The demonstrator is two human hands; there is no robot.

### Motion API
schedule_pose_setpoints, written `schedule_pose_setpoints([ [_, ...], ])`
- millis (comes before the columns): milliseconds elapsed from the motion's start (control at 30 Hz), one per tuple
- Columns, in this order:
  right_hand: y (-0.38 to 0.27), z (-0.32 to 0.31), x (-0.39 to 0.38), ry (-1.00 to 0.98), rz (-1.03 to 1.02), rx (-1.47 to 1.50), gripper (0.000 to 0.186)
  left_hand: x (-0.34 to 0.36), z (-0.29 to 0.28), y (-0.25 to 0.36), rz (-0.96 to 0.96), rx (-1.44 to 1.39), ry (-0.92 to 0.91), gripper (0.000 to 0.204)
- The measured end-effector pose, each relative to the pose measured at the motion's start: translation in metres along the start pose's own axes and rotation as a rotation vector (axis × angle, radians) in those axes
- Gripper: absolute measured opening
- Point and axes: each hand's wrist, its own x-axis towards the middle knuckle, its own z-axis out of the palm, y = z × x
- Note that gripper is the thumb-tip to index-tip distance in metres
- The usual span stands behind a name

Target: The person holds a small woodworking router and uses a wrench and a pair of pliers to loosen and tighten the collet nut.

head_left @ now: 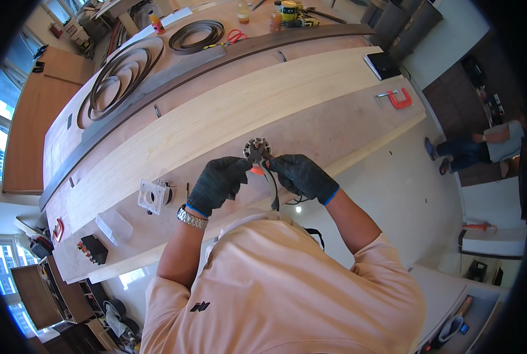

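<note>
Evidently, the left hand (216, 186) and the right hand (308, 178), both gloved in dark, fuzzy knit with blue at the wrist, had their fingers closed on opposite sides of one tool (256, 151). It was held up in front of the chest, above the near edge of the table; its end was round, metallic and notched, with orange showing below. How the fingers lay underneath, I could not tell. A metal-link watch (191, 218) circled the left wrist.

Left of the hands sat a square, clear plastic piece (152, 196), then a smooth see-through box (115, 228) and a black case (92, 250) with red-tipped pieces.

The table (192, 154) bore a long, pale, fine-grained board (216, 109) and, farther off, a narrow dark strip (216, 54). Beyond lay a glossy white floor (364, 206), and another person (502, 144) was at the far right.

Counted up, there were two red clamps, one at the right (401, 99) and one at the far left (58, 230), one black notebook (384, 65), one pair of red-handled scissors (236, 36) and one yellow drill (290, 12).
</note>
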Motion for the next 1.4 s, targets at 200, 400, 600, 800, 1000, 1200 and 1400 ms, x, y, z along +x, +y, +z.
schedule_pose_setpoints([
  [200, -0.017, -0.010, 0.004, -0.038, 0.089, -0.101, 0.036, 0.008, -0.017, 0.002, 0.047, 0.108, -0.064, 0.031],
  [400, 0.001, -0.020, 0.016, -0.010, -0.590, -0.861, 0.037, 0.022, -0.029, 0.009, 0.083, 0.219, -0.141, 0.030],
  [600, -0.018, -0.015, 0.010, 0.109, -0.299, -1.227, 0.050, 0.037, -0.047, 0.020, 0.022, 0.318, -0.291, 0.025],
  [800, -0.028, -0.005, 0.005, 0.140, -0.302, -1.181, 0.055, 0.038, -0.049, -0.001, 0.088, 0.087, -0.290, 0.028],
  [1000, -0.028, 0.008, -0.003, 0.185, -0.310, -1.047, 0.065, 0.034, -0.046, 0.008, 0.119, 0.157, -0.246, 0.028],
  [1200, -0.026, 0.012, -0.001, 0.167, -0.203, -1.104, 0.060, 0.040, -0.053, 0.013, 0.060, 0.313, -0.224, 0.031],
  [1400, -0.014, -0.002, 0.001, 0.194, -0.386, -1.105, 0.049, 0.034, -0.045, 0.007, 0.111, 0.160, -0.285, 0.029],
])
